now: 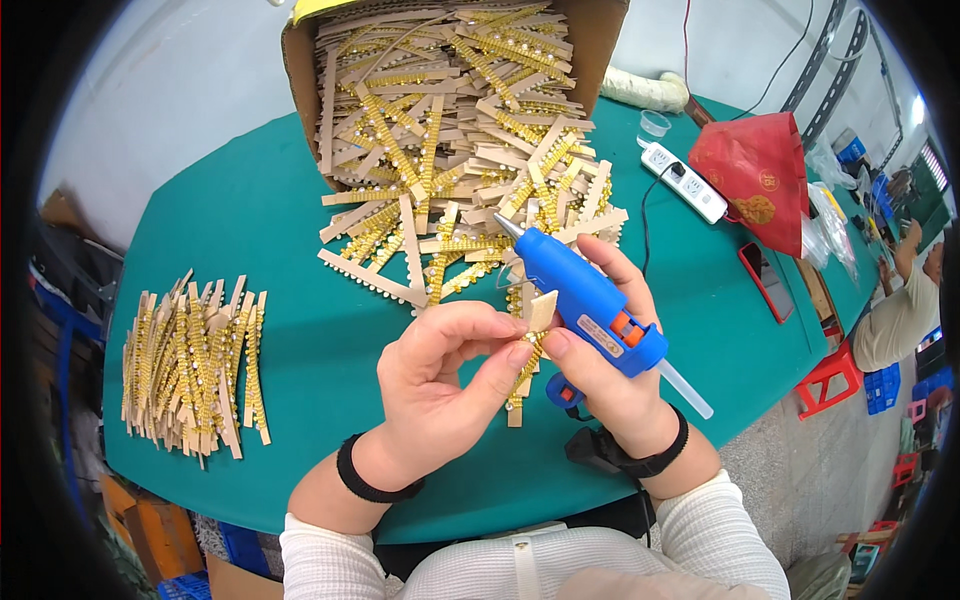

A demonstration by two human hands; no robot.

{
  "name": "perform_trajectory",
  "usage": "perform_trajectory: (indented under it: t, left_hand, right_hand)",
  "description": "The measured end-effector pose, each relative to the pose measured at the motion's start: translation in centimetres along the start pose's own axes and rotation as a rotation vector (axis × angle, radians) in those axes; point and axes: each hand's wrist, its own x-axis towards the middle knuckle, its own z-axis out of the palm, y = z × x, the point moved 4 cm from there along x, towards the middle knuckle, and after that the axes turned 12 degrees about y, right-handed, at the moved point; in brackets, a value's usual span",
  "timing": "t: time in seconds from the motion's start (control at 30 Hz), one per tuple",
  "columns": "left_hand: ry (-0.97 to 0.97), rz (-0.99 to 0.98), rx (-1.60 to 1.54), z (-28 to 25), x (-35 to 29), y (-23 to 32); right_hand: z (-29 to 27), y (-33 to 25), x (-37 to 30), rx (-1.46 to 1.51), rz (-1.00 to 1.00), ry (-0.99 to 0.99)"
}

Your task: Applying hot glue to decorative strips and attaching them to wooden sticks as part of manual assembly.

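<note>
Between the fingertips of my left hand [435,375] is a short beige strip [541,312] with beaded gold trim. My left fingers are pinched closed on it. My right hand [625,400] is wrapped around a blue hot glue gun [570,275], its metal nozzle aimed up and left and a clear glue stick [686,388] poking out of its back end. The right thumb also presses near the held strip. Just beyond both hands, many similar gold-trimmed strips [400,240] spill over the table from a tipped cardboard box [302,95].
On the green table [320,400], a bundle of trimmed strips [195,365] lies at left. To the right are a white power strip [683,180] with a black cord, a red bag [750,165], a phone [766,282] and a small clear cup [655,124]. Another person's arm shows far right.
</note>
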Motion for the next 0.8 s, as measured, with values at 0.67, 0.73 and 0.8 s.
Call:
perform_trajectory:
  t: [0.67, 0.73, 0.8]
  left_hand:
    - [0.344, 0.030, -0.003, -5.6, 3.9, 1.8]
    - [0.442, 0.091, 0.069, -8.6, 5.5, 2.7]
    - [0.557, 0.113, 0.145, -12.5, 6.9, 4.0]
  right_hand:
    - [-1.4, 0.9, 1.6, 0.026, -0.133, 0.121]
    - [-1.7, 0.6, 1.8, 0.050, -0.148, 0.163]
    - [-1.6, 0.5, 2.0, 0.048, -0.131, 0.174]
